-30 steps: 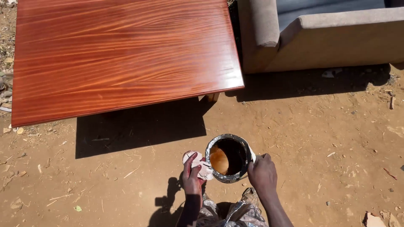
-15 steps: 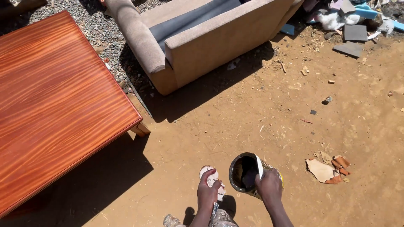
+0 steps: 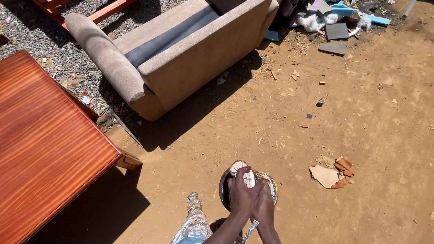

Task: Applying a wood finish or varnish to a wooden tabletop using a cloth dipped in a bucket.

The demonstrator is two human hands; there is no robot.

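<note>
Sunlit dirt ground (image 3: 370,117); beige sofa (image 3: 181,54), glossy red-brown tabletop (image 3: 40,153), gravel (image 3: 40,40) behind.

Both hands, left (image 3: 243,195) and right (image 3: 264,205), cover a round tin (image 3: 271,183) on dirt, right of the red-brown tabletop (image 3: 45,149).

The tin (image 3: 248,189) sat on the ground (image 3: 370,135) at the bottom middle, with both hands over it: the left hand (image 3: 243,195) beside the right hand (image 3: 264,205), touching. A cloth (image 3: 242,171) lay at the tin's far rim (under the left hand's fingers). The tabletop (image 3: 45,149) lay to the left, the sofa (image 3: 176,54) beyond it, paper scraps (image 3: 332,172) right of the tin.
</note>
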